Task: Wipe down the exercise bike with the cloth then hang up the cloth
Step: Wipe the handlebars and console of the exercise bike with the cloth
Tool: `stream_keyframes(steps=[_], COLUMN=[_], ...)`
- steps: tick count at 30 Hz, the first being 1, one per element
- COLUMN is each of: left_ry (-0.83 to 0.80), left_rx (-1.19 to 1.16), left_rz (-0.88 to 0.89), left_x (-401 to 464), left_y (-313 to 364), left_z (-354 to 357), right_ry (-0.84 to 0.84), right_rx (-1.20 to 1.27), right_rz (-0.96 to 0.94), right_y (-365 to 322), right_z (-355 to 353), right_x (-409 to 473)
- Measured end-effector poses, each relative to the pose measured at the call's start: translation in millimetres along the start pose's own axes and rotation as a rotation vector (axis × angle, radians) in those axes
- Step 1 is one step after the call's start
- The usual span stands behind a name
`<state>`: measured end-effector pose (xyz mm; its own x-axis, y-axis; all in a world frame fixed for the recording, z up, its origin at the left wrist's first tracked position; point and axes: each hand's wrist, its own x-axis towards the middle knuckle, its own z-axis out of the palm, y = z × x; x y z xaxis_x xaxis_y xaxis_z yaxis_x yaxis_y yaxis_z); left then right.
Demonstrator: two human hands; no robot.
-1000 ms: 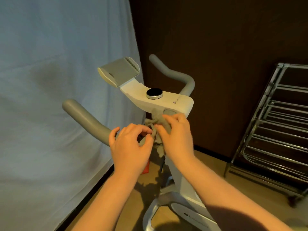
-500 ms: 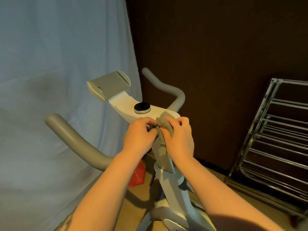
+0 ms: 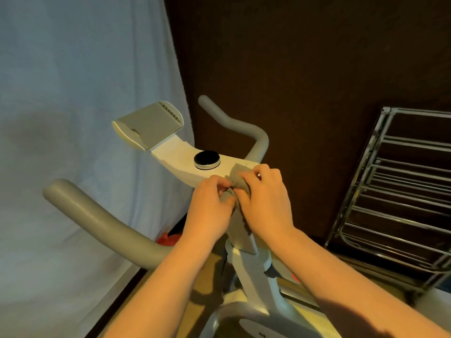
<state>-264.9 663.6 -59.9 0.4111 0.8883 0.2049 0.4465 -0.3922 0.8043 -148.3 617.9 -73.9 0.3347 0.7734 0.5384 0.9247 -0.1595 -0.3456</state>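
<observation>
The white exercise bike (image 3: 251,272) fills the middle of the view, with grey handlebars (image 3: 97,223), a grey tablet holder (image 3: 148,123) and a black round knob (image 3: 207,159) on its white console. A small grey cloth (image 3: 238,181) is bunched at the near edge of the console, above the stem. My left hand (image 3: 210,208) and my right hand (image 3: 266,203) both pinch the cloth between them, fingers closed on it. Most of the cloth is hidden under my fingers.
A metal drying rack (image 3: 395,198) with several horizontal bars leans against the dark wall at the right. A pale blue sheet (image 3: 73,93) hangs at the left. Something red (image 3: 168,240) lies on the floor behind the bike stem.
Both hands have risen with the cloth from under the console to its near top edge. The view has tilted down and shifted, so the bike sits lower in frame.
</observation>
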Motion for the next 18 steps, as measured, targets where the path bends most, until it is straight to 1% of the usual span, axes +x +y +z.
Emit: stream_keyframes(steps=[1,2,4,6,8,10,11,13,14,15,17,18], left_ry=[0.006,0.008,0.013,0.002,0.008,0.033,0.031,0.022,0.021,0.024,0.023,0.023], left_rx=[-0.039,-0.066,-0.095,-0.086,-0.097,-0.087,-0.066,-0.007,0.019,0.039,0.048,0.039], left_rz=[-0.013,-0.03,-0.059,-0.072,-0.045,-0.006,-0.006,-0.022,-0.029,-0.021,0.004,0.008], left_x=[1.2,1.5,2.2,0.6,-0.2,-0.4,-0.5,1.1,1.5,1.4,0.7,0.5], left_y=[-0.9,-1.2,-1.3,-2.5,-3.3,-3.2,-1.9,-0.9,-1.1,-1.1,0.2,1.3], left_z=[-0.5,-1.2,-1.8,-1.4,-0.9,0.1,1.0,3.9,5.4,6.9,8.1,7.7], right_ry=[-0.029,-0.064,-0.112,-0.108,-0.088,-0.138,-0.175,-0.217,-0.203,-0.179,-0.138,-0.159], right_rx=[-0.01,-0.025,-0.067,-0.088,-0.088,-0.039,-0.007,0.051,0.035,-0.007,-0.035,-0.006], right_rz=[-0.054,-0.057,0.042,0.097,0.002,-0.114,-0.097,0.054,0.111,0.117,-0.041,-0.143], right_y=[0.4,4.6,9.6,4.8,-3.5,-0.9,5.1,14.3,16.7,16.3,11.5,11.3], right_z=[-2.2,-5.1,-10.8,-8.5,-5.0,-5.3,-7.4,-9.8,-8.5,-6.4,-4.0,-4.2], right_x=[-2.8,2.3,21.7,30.0,21.9,16.7,24.3,45.0,50.7,50.5,39.8,33.7])
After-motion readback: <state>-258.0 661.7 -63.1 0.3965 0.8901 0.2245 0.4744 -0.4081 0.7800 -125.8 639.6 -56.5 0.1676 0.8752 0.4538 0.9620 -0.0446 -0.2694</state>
